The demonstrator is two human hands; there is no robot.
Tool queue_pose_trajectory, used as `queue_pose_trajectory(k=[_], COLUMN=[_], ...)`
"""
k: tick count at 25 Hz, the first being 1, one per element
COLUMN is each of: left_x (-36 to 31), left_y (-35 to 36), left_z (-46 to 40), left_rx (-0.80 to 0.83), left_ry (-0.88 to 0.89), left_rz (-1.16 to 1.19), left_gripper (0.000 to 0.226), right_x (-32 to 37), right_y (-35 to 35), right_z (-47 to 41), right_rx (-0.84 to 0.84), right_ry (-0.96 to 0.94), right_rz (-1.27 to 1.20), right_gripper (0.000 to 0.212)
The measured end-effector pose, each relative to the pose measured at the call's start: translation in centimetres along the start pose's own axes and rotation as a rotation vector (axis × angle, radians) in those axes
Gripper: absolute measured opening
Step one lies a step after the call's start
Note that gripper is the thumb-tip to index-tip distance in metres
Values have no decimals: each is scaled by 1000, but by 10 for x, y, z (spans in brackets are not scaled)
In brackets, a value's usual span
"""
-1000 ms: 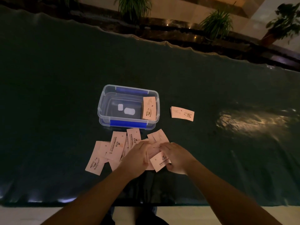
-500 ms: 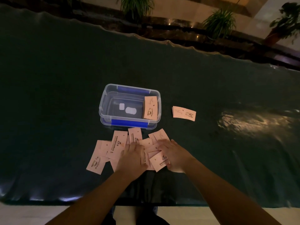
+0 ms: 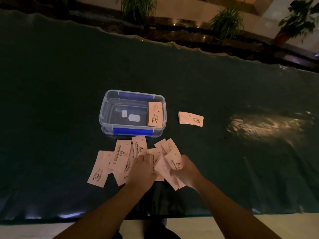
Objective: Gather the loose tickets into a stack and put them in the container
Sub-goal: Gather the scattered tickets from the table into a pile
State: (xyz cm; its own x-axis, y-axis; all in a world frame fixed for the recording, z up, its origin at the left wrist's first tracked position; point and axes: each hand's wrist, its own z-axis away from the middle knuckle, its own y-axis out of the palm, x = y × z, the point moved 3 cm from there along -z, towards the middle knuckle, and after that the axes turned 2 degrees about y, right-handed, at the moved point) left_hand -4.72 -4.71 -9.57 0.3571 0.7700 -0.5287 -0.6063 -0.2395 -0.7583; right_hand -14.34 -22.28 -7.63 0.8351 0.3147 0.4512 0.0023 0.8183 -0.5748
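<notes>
Several loose pink tickets [image 3: 120, 157] lie fanned out on the dark table, just in front of a clear plastic container [image 3: 110, 102] with blue clips. One stack of tickets [image 3: 155, 114] leans inside the container at its right end. Another small stack [image 3: 190, 119] rests on the table to the container's right. My right hand [image 3: 186, 171] grips a few tickets [image 3: 165, 165] lifted off the pile. My left hand [image 3: 142, 169] lies curled on the tickets beside it, fingertips touching them.
The dark green cloth [image 3: 51, 100] covers the whole table; its near edge runs just below my forearms. Potted plants [image 3: 227, 19] and a dark ledge stand beyond the far edge. A bright reflection [image 3: 262, 126] shines on the cloth at right.
My right hand has raised a few tickets off the pile and turned them upward. My left hand shifted slightly left over the spread tickets.
</notes>
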Motion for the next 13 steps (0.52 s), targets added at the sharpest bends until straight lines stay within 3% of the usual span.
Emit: queue_pose_trajectory(k=[5,13], left_x=[-16,-29], left_y=[7,3], left_z=[10,16], left_rx=[-50,-104], left_ry=[-31,-53], left_rz=[178,332], left_gripper=[57,39], right_x=[5,20], right_y=[23,34], right_z=[2,7], right_rx=[-119,-105], right_ry=[130,170], right_rz=[-267,-292], right_gripper=[61,79])
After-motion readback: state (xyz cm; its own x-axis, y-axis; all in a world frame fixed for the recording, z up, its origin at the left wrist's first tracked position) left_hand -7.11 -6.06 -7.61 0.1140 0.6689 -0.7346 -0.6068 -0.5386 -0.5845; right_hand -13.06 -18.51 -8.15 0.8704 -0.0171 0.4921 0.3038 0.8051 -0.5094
